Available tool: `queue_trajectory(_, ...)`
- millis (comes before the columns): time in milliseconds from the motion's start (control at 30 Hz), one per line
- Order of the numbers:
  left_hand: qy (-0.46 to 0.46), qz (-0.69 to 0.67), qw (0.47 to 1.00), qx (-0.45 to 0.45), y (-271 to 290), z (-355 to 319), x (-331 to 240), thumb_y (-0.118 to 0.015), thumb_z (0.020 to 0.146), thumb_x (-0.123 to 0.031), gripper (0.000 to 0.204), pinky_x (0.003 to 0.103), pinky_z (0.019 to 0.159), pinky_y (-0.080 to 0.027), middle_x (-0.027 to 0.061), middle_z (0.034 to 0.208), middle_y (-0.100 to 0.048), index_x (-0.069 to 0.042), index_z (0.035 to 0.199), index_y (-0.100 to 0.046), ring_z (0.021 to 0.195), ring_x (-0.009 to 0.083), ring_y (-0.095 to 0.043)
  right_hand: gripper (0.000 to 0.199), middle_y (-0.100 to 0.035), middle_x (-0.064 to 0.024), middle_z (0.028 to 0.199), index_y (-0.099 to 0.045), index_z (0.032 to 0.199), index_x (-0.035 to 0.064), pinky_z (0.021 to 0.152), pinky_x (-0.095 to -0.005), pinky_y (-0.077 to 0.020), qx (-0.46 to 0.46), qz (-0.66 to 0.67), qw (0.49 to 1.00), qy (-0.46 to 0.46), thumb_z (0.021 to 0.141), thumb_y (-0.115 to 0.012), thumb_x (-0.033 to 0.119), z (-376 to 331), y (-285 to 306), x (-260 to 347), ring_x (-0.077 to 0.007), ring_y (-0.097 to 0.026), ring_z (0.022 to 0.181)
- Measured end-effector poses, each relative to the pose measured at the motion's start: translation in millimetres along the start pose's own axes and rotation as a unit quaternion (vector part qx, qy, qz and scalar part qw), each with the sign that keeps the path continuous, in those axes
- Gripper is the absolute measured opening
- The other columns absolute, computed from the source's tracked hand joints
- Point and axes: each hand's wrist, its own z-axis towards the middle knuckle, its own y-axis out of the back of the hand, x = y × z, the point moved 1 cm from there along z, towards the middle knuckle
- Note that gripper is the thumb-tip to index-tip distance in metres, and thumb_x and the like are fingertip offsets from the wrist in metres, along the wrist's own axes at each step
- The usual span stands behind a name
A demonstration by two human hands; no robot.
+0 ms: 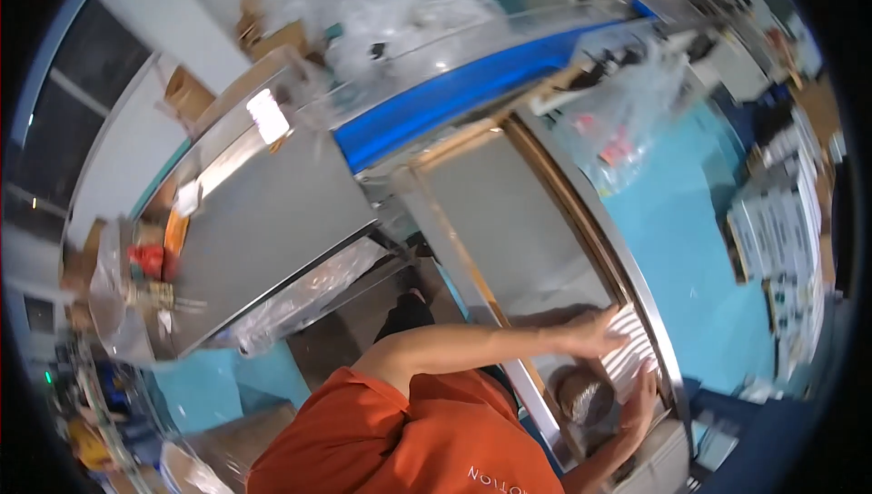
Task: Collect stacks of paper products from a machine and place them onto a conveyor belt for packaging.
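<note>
At the tabletop's [509, 222] near end | both hands on a white ribbed stack [631, 349]; left hand [595, 330] flat on top, fingers spread, right hand [640, 399] cupping its lower edge | step, I'd judge: squaring the stack; next calls for a firm two-sided grip before lifting

One view only, from the head camera, looking steeply down and tilted so the scene leans; the orange shirt [427, 439] fills the lower edge close to the lens; the grey worktable [509, 212] runs up the middle at arm's reach; the blue conveyor belt [454, 94] crosses beyond it, farther off; fisheye bending curves edges toward the dark rim.
</note>
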Motion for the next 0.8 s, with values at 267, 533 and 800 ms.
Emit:
queue_trajectory(267,-0.120,-0.127,0.884,-0.433,168,-155,19,-0.056,0.094,-0.036,0.039,0.033,0.057,-0.050,0.0141,0.079,-0.065,-0.002,0.114,-0.054,0.065,0.0249,-0.065,0.064,-0.046,-0.0144,0.133,-0.031,0.142,0.0003,0.098,-0.0322,-0.0409,0.274,-0.056,0.958,0.062,0.093,-0.062,0.027,-44,-235,106,-0.0231,-0.047,0.120)
queue_trajectory(533,-0.025,-0.224,0.646,-0.729,281,-352,59,-0.030,0.102,-0.047,0.062,0.030,0.088,-0.044,0.0121,0.103,-0.065,0.006,0.118,-0.055,0.100,0.0180,-0.058,0.066,-0.046,-0.0311,0.128,-0.026,0.139,-0.0106,0.098,-0.0410,-0.0397,0.542,-0.155,0.759,0.326,0.093,-0.058,0.025,-128,-496,116,-0.0393,-0.051,0.117)
queue_trajectory(800,0.070,-0.116,0.584,-0.800,341,-413,149,-0.044,0.100,-0.028,0.035,0.030,0.061,-0.042,0.0136,0.066,-0.046,0.005,0.098,-0.053,0.064,0.0165,-0.043,0.049,-0.064,-0.0179,0.105,-0.052,0.123,-0.0024,0.077,-0.0354,-0.0509,0.526,-0.253,0.730,0.356,0.089,-0.064,0.032,-130,-629,78,-0.0240,-0.063,0.095)
